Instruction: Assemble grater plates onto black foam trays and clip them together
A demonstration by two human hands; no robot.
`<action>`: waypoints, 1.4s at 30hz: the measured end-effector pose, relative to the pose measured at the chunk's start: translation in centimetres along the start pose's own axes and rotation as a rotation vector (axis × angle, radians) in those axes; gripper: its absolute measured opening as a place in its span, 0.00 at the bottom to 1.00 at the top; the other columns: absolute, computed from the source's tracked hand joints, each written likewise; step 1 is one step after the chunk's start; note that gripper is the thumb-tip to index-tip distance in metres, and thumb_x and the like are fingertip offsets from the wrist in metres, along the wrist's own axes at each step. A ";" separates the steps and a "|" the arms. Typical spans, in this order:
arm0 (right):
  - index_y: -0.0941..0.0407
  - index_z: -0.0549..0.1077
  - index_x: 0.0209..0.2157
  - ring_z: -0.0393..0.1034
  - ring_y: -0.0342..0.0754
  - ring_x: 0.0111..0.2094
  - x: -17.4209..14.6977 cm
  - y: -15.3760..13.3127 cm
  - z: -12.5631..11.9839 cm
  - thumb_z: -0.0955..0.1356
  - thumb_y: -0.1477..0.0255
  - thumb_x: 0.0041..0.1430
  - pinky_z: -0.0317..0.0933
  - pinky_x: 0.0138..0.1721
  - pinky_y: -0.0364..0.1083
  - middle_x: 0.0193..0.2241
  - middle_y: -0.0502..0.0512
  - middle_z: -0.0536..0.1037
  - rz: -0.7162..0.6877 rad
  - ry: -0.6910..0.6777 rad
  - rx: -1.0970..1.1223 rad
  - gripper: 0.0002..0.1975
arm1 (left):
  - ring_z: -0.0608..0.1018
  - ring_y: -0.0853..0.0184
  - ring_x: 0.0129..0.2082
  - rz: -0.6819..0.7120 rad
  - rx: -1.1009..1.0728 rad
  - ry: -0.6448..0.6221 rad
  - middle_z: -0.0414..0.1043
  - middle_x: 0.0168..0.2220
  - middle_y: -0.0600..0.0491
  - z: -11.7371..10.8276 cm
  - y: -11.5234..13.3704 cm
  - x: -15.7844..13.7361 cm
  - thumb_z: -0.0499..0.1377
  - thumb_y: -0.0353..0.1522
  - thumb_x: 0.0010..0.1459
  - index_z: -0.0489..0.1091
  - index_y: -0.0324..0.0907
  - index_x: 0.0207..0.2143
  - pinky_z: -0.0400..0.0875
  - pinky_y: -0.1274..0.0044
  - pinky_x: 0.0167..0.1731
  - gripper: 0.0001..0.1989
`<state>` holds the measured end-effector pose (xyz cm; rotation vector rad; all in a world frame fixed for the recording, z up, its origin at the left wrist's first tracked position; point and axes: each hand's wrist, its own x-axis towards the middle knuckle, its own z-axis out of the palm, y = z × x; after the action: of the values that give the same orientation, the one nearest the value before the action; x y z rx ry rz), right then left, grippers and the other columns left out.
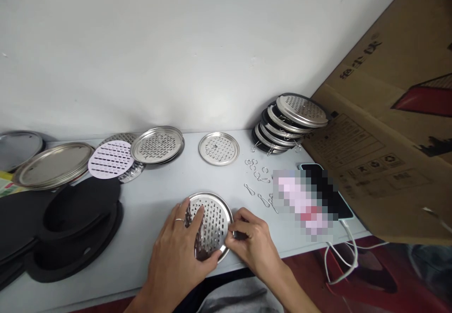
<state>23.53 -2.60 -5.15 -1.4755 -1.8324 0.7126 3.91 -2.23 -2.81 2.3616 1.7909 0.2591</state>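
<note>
A round metal grater plate lies near the table's front edge. My left hand is laid over its left side, fingers spread across the perforated face and thumb at the lower rim, gripping it. At the plate's right rim, my right hand is closed in a pinch; whatever sits between its fingertips is hidden. Small wire rings and wire clips are scattered beyond the right hand. Farther back, another grater plate rests flat by the wall.
Stacked grater plates with black discs lean at back right, near a cardboard box. A phone with a white cable lies right. Leftward are more grater plates, a lilac perforated disc and black round pieces.
</note>
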 end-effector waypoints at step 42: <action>0.56 0.75 0.31 0.69 0.45 0.29 -0.5 0.1 -0.2 0.67 0.78 0.54 0.64 0.31 0.42 0.29 0.51 0.72 0.005 0.096 0.111 0.05 | 0.70 0.47 0.61 0.321 -0.151 0.107 0.73 0.56 0.47 0.9 0.6 0.3 0.60 0.28 0.54 0.69 0.47 0.56 0.72 0.55 0.55 0.25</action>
<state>23.80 -3.04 -5.13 -1.4180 -1.6909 0.7214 4.76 -2.09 -3.54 2.5559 1.3668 0.5503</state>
